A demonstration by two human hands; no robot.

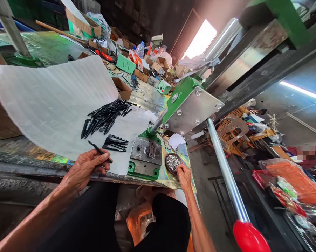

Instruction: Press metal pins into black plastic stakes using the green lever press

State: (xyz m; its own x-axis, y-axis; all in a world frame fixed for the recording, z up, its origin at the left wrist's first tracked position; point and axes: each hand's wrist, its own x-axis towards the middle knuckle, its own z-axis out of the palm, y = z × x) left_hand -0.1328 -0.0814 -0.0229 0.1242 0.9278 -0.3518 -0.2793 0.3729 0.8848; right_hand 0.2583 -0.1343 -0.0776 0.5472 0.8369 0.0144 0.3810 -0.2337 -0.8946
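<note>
Here the left hand (86,169) holds a black pen (98,150)

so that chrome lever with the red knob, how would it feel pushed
Probably stiff: the chrome lever looks like a metal tube. Its length suggests easy leverage; the polished shaft may feel slippery beyond the red knob.
</note>
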